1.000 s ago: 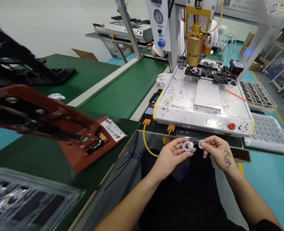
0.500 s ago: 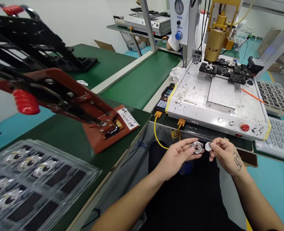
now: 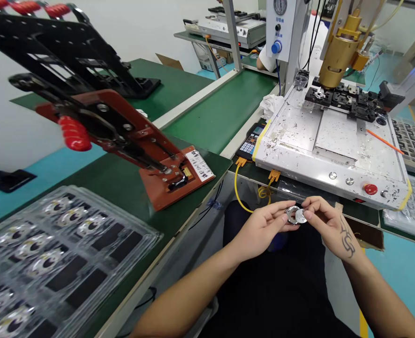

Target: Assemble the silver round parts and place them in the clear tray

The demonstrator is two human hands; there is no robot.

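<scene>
In the head view my left hand (image 3: 265, 229) pinches a shiny ring-shaped metal case (image 3: 290, 214), which looks like a watch case, in front of my lap. My right hand (image 3: 325, 220) grips a small round silver disc (image 3: 301, 216) with faint marks on its face, between thumb and fingers. The disc overlaps the right side of the case's opening. Whether it touches the case I cannot tell.
A white dispensing machine (image 3: 298, 149) with a red button (image 3: 370, 189) stands ahead. To the left is a brown press fixture (image 3: 154, 192) with a red handle (image 3: 74, 134). Nearer, a clear plastic tray (image 3: 98, 277) carries several shiny metal parts. Another person's arm (image 3: 262, 61) shows behind.
My right hand has brought the disc left, from beside the case to over its opening. The camera view has shifted, so the surroundings sit farther right.
</scene>
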